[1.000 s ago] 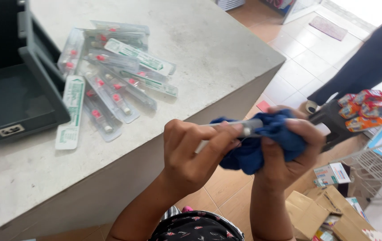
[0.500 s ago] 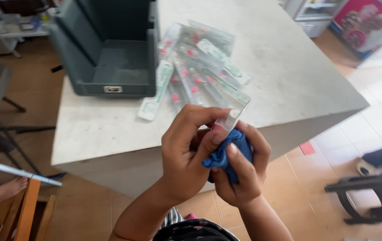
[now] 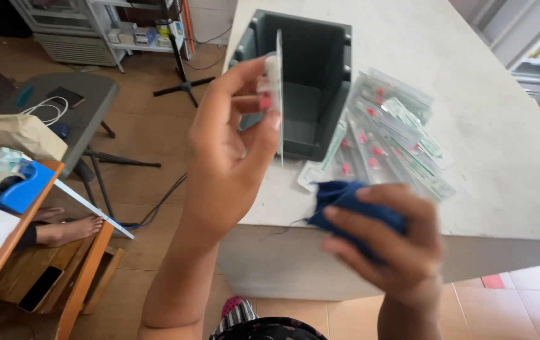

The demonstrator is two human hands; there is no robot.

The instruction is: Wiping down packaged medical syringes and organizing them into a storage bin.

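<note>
Blue cloth [image 3: 352, 204] sits bunched in the right hand [image 3: 390, 252], fingers curled tight around it. The left hand [image 3: 232, 157] pinches a clear sealed packet [image 3: 278, 94] edge-on above the grey bin [image 3: 314, 82], beside loose packets [image 3: 383, 138] on the bench [image 3: 503, 157].

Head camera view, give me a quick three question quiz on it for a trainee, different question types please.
1. True or false: the left hand holds a flat sealed packet up in front of the dark grey bin.
2. What does the right hand grip? A) a blue cloth B) a tape dispenser C) a phone
3. Fill in: the pile of packets lies on the counter, to the ____ of the bin as seen in the picture.

Key: 1 true; 2 A, the blue cloth; 3 right.
</note>
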